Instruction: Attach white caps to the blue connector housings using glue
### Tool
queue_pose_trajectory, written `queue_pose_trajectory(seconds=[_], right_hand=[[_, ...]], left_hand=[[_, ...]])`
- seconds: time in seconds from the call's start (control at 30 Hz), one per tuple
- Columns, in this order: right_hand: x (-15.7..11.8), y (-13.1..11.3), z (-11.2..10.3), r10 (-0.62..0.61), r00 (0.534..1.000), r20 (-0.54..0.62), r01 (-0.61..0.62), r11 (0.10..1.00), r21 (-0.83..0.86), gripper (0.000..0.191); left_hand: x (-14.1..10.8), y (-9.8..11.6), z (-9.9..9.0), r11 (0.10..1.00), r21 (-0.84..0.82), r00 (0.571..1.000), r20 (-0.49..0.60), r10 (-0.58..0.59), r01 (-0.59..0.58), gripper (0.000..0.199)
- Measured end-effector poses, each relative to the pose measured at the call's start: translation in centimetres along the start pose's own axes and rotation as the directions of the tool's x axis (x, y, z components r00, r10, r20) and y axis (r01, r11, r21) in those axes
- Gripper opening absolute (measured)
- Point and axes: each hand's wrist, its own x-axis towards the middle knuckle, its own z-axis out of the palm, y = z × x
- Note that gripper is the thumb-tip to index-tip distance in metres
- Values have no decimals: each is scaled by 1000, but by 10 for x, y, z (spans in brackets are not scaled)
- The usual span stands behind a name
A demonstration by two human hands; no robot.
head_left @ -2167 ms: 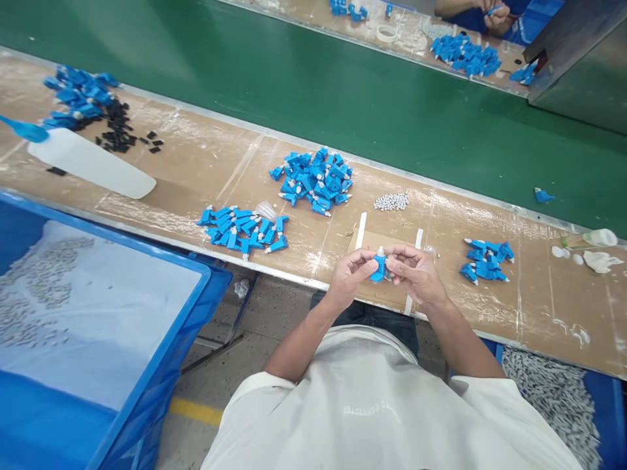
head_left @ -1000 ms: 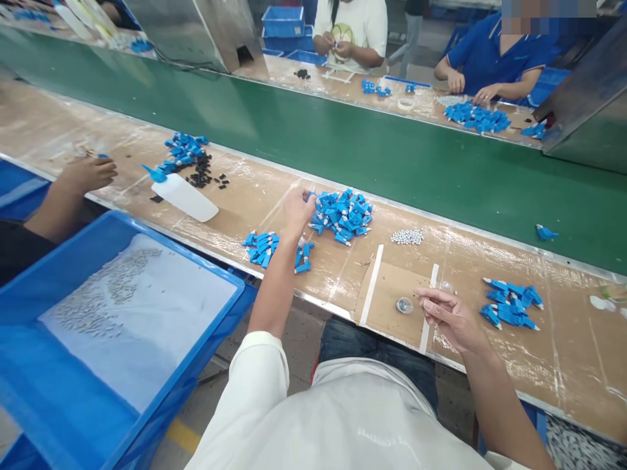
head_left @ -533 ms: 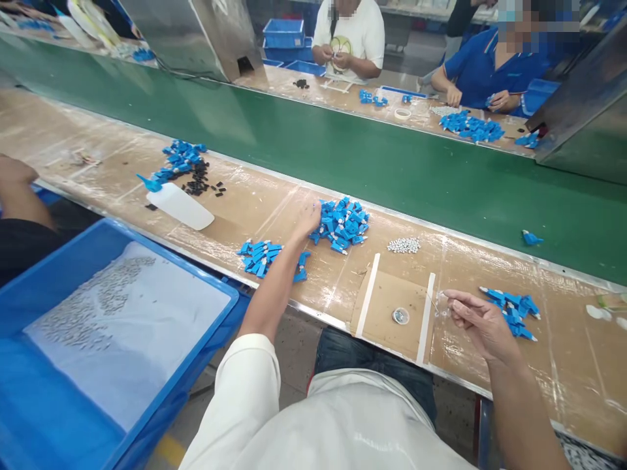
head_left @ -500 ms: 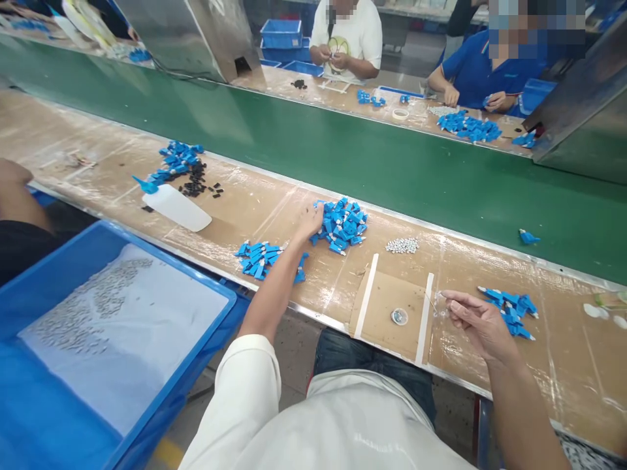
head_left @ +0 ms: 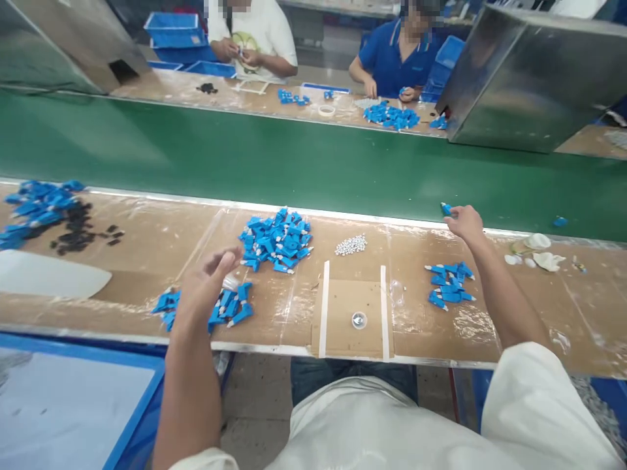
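Note:
At the edge of the green belt, my right hand [head_left: 465, 222] has its fingers closed on a small blue plastic part [head_left: 446, 209]. My left hand [head_left: 203, 284] hovers over a pile of blue parts with white tips [head_left: 240, 307], fingers apart and seemingly holding nothing. Just beyond it lies a larger heap of blue parts [head_left: 277, 238]. A smaller group of blue parts [head_left: 450, 285] rests on the table below my right forearm. Between my hands are a patch of small grey-white pieces [head_left: 351, 245] and a little round dish [head_left: 359, 320] on a taped cardboard sheet [head_left: 343, 307].
A green belt [head_left: 294, 163] runs across beyond the table; another blue part [head_left: 560, 222] lies on it. Black pieces [head_left: 73, 228] and a white bottle [head_left: 49, 274] are at left. A blue tray [head_left: 142, 398] stands lower left. Two people work across the belt.
My right hand has moved from beside the cardboard out to the blue part at the belt. My left hand has drawn back from the larger heap toward the nearer pile. The view has turned right.

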Motion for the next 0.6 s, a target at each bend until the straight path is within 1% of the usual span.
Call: queue_pose_trajectory(seconds=[0.07, 0.1, 0.13, 0.2, 0.27, 0.37, 0.4, 0.47, 0.53, 0.57, 0.6], right_hand=[[16, 5, 6, 41, 991, -127, -44, 999, -24, 27], [20, 7, 9, 60, 982, -179, -67, 997, -29, 29], [23, 9, 13, 76, 976, -207, -82, 996, -22, 31], [25, 11, 19, 99, 969, -225, -99, 995, 11, 35], [27, 8, 22, 114, 969, -217, -102, 993, 68, 36], [26, -3, 29, 117, 981, -154, -87, 978, 189, 35], [23, -8, 32, 110, 987, -115, -80, 968, 238, 34], [8, -19, 40, 82, 996, -26, -69, 940, 333, 37], [-21, -31, 49, 30, 997, 75, -60, 894, 444, 44], [-40, -37, 52, -9, 992, 129, -58, 863, 502, 49], [-62, -44, 56, -65, 979, 195, -62, 812, 581, 53]], left_hand=[[-28, 2, -3, 998, -33, 999, 12, -47, 47, 57], [-39, 2, -3, 996, -59, 998, 25, -62, 63, 58], [-48, 2, -3, 994, -90, 997, 36, -65, 68, 59], [-62, 4, 0, 988, -139, 996, 63, -64, 72, 60], [-71, 7, 1, 987, -145, 995, 83, -51, 63, 59], [-83, 18, 3, 991, -128, 992, 128, -14, 31, 55], [-88, 23, 6, 991, -136, 988, 157, 7, 15, 53], [-97, 34, 16, 985, -173, 966, 254, 50, -5, 50], [-106, 45, 38, 973, -231, 924, 374, 85, 4, 46], [-110, 49, 52, 963, -267, 900, 426, 97, 22, 45], [-114, 53, 69, 950, -309, 876, 469, 109, 47, 44]])
